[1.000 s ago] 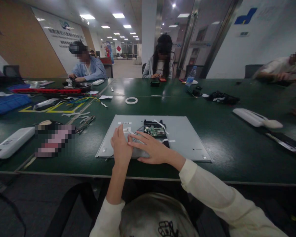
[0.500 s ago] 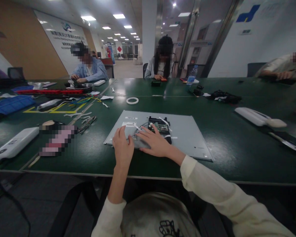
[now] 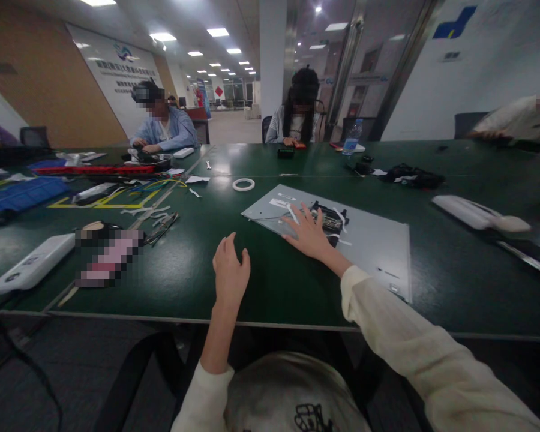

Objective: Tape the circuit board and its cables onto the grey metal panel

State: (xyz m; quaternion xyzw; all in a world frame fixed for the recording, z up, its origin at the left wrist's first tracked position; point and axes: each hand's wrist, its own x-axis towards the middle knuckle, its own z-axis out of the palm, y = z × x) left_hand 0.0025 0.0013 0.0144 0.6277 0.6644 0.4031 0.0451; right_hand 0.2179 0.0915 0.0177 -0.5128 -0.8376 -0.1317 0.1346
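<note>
A flat grey panel (image 3: 378,243) lies askew on the green table, its left corner pointing away from me. On it sits a black holder with a circuit board (image 3: 329,217), strips of white tape and a thin cable. My right hand (image 3: 309,234) is spread over the panel's near left edge, fingers apart, beside the circuit board and partly covering it. Whether the palm presses on the panel I cannot tell. My left hand (image 3: 232,270) is above the table, left of the panel and apart from it, fingers loosely bent and thumb away, with nothing in it.
A roll of white tape (image 3: 243,184) lies beyond the panel. To the left are a white power bank (image 3: 31,263), a pink phone-like item (image 3: 110,258), tweezers (image 3: 163,228) and a blue tray (image 3: 24,195). A white device (image 3: 470,211) lies right. Several people sit around the table.
The panel has turned clockwise and shifted to the right and away from me, with my right hand moving along on it. My left hand has come off the panel and now stands apart.
</note>
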